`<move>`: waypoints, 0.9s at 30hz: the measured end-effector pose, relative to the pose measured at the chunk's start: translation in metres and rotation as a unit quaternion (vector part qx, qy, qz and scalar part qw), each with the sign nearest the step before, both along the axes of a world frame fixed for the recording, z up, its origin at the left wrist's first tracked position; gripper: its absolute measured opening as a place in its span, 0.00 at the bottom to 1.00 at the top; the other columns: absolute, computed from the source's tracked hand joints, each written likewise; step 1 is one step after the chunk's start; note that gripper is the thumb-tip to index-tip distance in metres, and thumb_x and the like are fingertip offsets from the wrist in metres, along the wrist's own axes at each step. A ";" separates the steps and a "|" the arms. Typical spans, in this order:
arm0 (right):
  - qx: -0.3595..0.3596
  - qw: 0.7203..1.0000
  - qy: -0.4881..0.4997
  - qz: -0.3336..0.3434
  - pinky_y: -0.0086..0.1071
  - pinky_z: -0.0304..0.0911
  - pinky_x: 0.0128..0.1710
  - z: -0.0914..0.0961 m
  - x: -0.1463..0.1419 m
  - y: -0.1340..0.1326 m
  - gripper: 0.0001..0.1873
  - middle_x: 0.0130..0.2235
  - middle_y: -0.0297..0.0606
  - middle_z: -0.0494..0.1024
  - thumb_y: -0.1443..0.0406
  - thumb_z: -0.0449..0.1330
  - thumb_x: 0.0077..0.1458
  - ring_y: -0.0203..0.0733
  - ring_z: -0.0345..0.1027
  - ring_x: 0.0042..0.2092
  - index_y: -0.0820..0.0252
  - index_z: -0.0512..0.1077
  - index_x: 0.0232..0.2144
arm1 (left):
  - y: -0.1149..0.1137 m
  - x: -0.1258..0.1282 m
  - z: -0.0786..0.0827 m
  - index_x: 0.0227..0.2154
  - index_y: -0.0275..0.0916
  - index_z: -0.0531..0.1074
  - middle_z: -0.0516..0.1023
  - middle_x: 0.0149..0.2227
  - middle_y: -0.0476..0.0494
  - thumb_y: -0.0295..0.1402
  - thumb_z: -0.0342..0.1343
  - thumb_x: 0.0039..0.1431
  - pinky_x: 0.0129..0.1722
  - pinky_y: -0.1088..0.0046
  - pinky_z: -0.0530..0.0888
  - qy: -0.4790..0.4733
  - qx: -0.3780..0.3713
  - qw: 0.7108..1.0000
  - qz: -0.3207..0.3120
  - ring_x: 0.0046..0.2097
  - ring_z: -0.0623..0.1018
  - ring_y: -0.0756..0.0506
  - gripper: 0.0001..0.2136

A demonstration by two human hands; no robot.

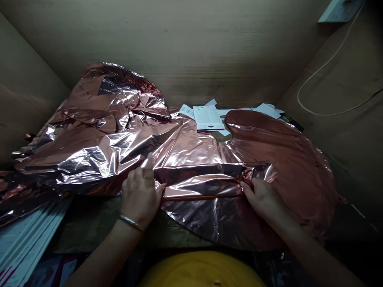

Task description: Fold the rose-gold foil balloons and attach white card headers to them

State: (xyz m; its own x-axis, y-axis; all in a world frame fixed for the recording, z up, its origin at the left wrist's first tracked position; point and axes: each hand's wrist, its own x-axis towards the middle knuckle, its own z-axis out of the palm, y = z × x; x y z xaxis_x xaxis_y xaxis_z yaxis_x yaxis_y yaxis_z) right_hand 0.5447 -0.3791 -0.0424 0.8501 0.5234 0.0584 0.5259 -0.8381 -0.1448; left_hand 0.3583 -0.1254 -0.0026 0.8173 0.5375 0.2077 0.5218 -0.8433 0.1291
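Observation:
A large flat rose-gold foil balloon (284, 159) with rounded, curved ends lies before me, its middle folded into a narrow horizontal strip. My left hand (139, 195), with a bangle on the wrist, rests on the foil at the strip's left end. Its thumb and index finger are apart, the thumb touching the lower fold. At the strip's right end, my right hand (265, 199) is closed on bunched, crinkled foil, pinching it between thumb and fingers. The rounded right end of the balloon spreads flat beyond and beneath my right forearm.
More crumpled rose-gold foil balloons (104, 95) are heaped at the back left. Printed cards (208, 117) lie against the back wall (209, 52). A stack of printed sheets (32, 231) is at lower left. A white cable (317, 67) hangs from a socket box (341, 10) on the right.

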 end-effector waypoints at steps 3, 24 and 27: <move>-0.012 1.000 0.008 0.002 0.35 0.55 0.25 0.002 0.002 0.003 0.17 0.28 0.46 0.77 0.60 0.50 0.60 0.49 0.70 0.29 0.59 0.71 0.25 | -0.014 0.027 -0.002 0.61 0.41 0.62 0.63 0.62 0.34 0.35 0.47 0.66 0.58 0.48 0.60 0.015 0.028 0.976 -0.216 0.62 0.63 0.32 0.21; -0.092 0.978 0.038 0.183 0.54 0.41 0.64 -0.008 0.009 0.046 0.41 0.68 0.51 0.44 0.47 0.42 0.63 0.54 0.34 0.69 0.70 0.46 0.67 | 0.040 0.018 -0.016 0.63 0.23 0.56 0.56 0.64 0.21 0.54 0.45 0.62 0.62 0.45 0.50 0.162 0.001 0.978 -0.131 0.66 0.55 0.28 0.39; -0.106 0.980 0.046 0.164 0.51 0.40 0.65 -0.007 0.008 0.046 0.41 0.69 0.48 0.42 0.47 0.43 0.63 0.51 0.32 0.69 0.69 0.46 0.67 | 0.040 0.014 -0.002 0.61 0.27 0.59 0.58 0.63 0.25 0.52 0.54 0.58 0.62 0.50 0.56 0.112 0.055 0.970 -0.206 0.65 0.56 0.29 0.37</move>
State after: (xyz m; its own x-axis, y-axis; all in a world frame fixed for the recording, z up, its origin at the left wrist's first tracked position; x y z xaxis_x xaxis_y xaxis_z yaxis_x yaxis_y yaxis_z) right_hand 0.5523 -0.3328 -0.0491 0.6307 0.7612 -0.1513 0.7649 -0.6426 -0.0449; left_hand 0.3721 -0.0849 -0.0042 0.9895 0.1396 0.0371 0.1414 -0.9886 -0.0518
